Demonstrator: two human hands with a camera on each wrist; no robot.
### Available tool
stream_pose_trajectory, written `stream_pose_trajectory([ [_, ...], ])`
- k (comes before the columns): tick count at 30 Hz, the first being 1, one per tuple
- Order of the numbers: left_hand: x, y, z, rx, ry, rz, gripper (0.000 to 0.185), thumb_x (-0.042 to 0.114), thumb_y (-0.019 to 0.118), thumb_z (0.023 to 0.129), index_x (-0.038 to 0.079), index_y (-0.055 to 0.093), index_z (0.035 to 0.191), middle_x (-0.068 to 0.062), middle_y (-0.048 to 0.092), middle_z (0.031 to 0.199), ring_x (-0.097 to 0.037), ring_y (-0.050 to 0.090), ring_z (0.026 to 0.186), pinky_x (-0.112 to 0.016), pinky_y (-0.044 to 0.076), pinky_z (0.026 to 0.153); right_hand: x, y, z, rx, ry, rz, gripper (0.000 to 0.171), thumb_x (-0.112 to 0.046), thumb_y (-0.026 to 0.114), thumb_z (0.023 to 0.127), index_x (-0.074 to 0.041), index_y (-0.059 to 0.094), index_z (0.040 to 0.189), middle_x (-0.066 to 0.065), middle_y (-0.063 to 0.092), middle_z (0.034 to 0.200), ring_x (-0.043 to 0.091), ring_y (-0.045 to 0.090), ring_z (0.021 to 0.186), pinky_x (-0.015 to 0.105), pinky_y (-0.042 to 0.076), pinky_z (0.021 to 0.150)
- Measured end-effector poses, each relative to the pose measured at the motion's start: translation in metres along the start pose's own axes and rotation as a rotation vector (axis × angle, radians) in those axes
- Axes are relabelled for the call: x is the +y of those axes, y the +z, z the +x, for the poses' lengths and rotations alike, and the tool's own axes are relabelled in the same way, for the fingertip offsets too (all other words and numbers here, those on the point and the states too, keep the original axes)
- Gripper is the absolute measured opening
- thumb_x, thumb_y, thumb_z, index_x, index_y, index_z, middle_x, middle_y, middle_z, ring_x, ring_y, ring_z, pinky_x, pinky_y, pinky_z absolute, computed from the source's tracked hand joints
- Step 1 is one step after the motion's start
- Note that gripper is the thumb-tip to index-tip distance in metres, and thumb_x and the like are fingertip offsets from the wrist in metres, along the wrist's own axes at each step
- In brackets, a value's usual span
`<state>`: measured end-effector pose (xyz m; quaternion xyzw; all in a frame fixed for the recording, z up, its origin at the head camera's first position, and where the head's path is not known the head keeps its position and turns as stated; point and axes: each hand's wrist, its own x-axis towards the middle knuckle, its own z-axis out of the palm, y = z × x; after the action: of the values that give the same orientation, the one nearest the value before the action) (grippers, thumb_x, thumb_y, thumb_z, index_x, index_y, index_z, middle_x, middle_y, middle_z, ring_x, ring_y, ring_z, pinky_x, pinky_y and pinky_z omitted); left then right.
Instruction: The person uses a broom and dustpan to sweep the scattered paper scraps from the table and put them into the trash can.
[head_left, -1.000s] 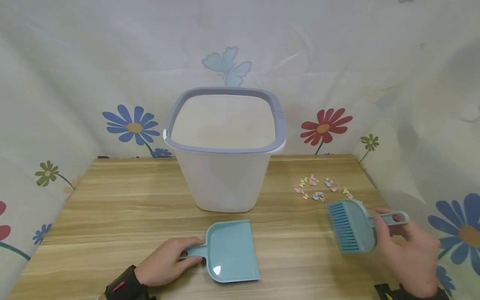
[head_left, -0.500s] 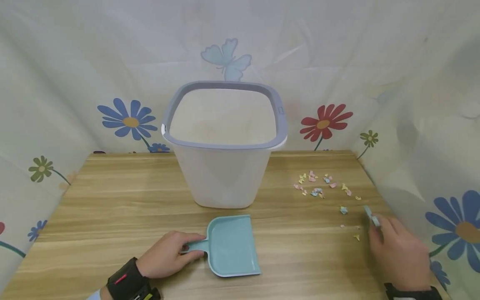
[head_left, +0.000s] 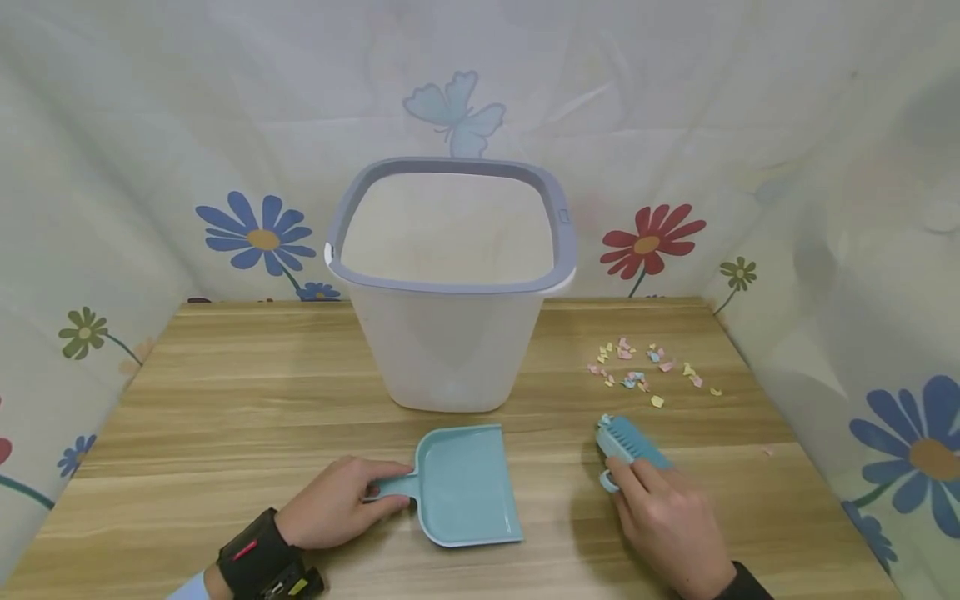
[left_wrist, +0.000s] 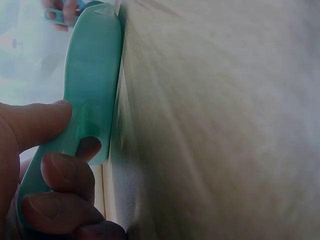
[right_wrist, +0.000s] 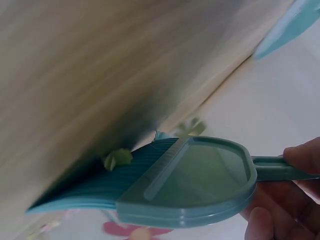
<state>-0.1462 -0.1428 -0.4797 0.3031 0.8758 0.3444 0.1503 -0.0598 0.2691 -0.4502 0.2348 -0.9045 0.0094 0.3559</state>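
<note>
Two teal tools | left hand [head_left: 333,504] grips dustpan [head_left: 465,487]; right hand [head_left: 667,525] grips brush [head_left: 626,440], bristles seemingly down

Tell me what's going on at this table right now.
A person's left hand holds the handle of a teal dustpan lying flat on the wooden table. The right hand holds a teal brush to the dustpan's right. Coloured paper scraps lie beyond the brush, beside a white bin.
</note>
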Motion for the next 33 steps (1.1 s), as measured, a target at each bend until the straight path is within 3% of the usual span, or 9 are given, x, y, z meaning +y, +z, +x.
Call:
stream_pose_trajectory([
  [3, -0.001, 0.001, 0.000, 0.002, -0.006, -0.006, 0.050, 0.053, 0.066, 0.098, 0.018, 0.072, 0.133, 0.012, 0.067, 0.100, 0.003, 0.046, 0.063, -0.020, 0.043, 0.059, -0.009, -0.003, 0.008, 0.002, -0.009, 0.062, 0.057, -0.031, 0.029, 0.113, 0.000, 0.076, 0.103, 0.007, 0.070, 0.080, 0.015, 0.062, 0.057, 0.032, 0.052, 0.049],
  [6, -0.003, 0.002, 0.000, 0.009, 0.003, -0.002, 0.049, 0.054, 0.066, 0.098, 0.019, 0.072, 0.133, 0.012, 0.068, 0.101, 0.004, 0.046, 0.063, -0.020, 0.044, 0.060, -0.001, -0.011, 0.017, 0.036, 0.059, 0.166, 0.052, -0.034, 0.036, 0.112, 0.000, 0.076, 0.105, 0.007, 0.072, 0.083, 0.014, 0.067, 0.062, 0.025, 0.054, 0.052],
  [11, -0.004, 0.003, -0.001, 0.017, 0.009, 0.000, 0.048, 0.052, 0.066, 0.098, 0.018, 0.072, 0.132, 0.011, 0.069, 0.103, 0.004, 0.047, 0.064, -0.020, 0.044, 0.061, 0.044, -0.018, 0.031, 0.246, 0.237, 0.341, 0.016, -0.011, 0.073, 0.093, 0.002, 0.078, 0.102, 0.012, 0.077, 0.083, -0.001, 0.066, 0.068, 0.010, 0.050, 0.058],
  [15, -0.004, 0.001, -0.001, 0.019, 0.015, 0.000, 0.047, 0.050, 0.067, 0.099, 0.018, 0.072, 0.132, 0.011, 0.070, 0.105, 0.004, 0.048, 0.064, -0.020, 0.045, 0.063, 0.077, -0.019, 0.035, 0.289, 0.292, 0.316, 0.028, 0.006, 0.082, 0.077, 0.001, 0.079, 0.103, 0.015, 0.079, 0.089, -0.009, 0.062, 0.075, 0.003, 0.046, 0.069],
  [18, -0.004, 0.000, -0.001, 0.016, 0.020, -0.001, 0.044, 0.048, 0.067, 0.099, 0.019, 0.072, 0.131, 0.012, 0.070, 0.104, 0.003, 0.050, 0.066, -0.020, 0.046, 0.064, 0.094, -0.016, 0.034, 0.236, 0.278, 0.227, 0.032, 0.006, 0.083, 0.076, -0.002, 0.080, 0.107, 0.014, 0.079, 0.092, 0.006, 0.068, 0.073, 0.006, 0.046, 0.071],
  [21, -0.003, 0.000, -0.001, 0.013, 0.024, -0.003, 0.042, 0.047, 0.067, 0.100, 0.019, 0.073, 0.131, 0.013, 0.071, 0.107, 0.003, 0.053, 0.071, -0.019, 0.047, 0.068, 0.105, -0.012, 0.031, 0.158, 0.247, 0.154, 0.031, -0.003, 0.082, 0.082, -0.006, 0.080, 0.113, 0.013, 0.078, 0.092, 0.021, 0.071, 0.071, 0.017, 0.048, 0.064],
  [24, -0.002, 0.000, -0.001, 0.010, 0.026, -0.007, 0.042, 0.047, 0.067, 0.100, 0.019, 0.072, 0.131, 0.012, 0.072, 0.110, 0.003, 0.055, 0.072, -0.019, 0.047, 0.069, 0.111, -0.005, 0.026, 0.115, 0.211, 0.111, 0.027, -0.030, 0.072, 0.098, -0.009, 0.079, 0.114, 0.013, 0.077, 0.090, 0.025, 0.067, 0.062, 0.029, 0.046, 0.054],
  [28, -0.002, 0.001, -0.001, 0.007, 0.028, -0.015, 0.043, 0.047, 0.067, 0.100, 0.018, 0.072, 0.132, 0.011, 0.073, 0.113, 0.003, 0.053, 0.069, -0.019, 0.047, 0.068, 0.106, 0.003, 0.020, 0.082, 0.181, 0.079, 0.060, -0.058, 0.041, 0.107, -0.012, 0.080, 0.112, 0.013, 0.077, 0.089, 0.025, 0.065, 0.058, 0.035, 0.044, 0.049],
  [33, -0.005, 0.002, 0.000, 0.004, 0.032, -0.024, 0.045, 0.050, 0.065, 0.100, 0.019, 0.072, 0.133, 0.011, 0.073, 0.115, 0.003, 0.049, 0.064, -0.019, 0.047, 0.065, 0.079, 0.002, 0.019, 0.047, 0.123, 0.117, 0.060, -0.057, 0.040, 0.108, -0.013, 0.080, 0.112, 0.004, 0.074, 0.084, 0.017, 0.064, 0.062, 0.032, 0.047, 0.053],
])
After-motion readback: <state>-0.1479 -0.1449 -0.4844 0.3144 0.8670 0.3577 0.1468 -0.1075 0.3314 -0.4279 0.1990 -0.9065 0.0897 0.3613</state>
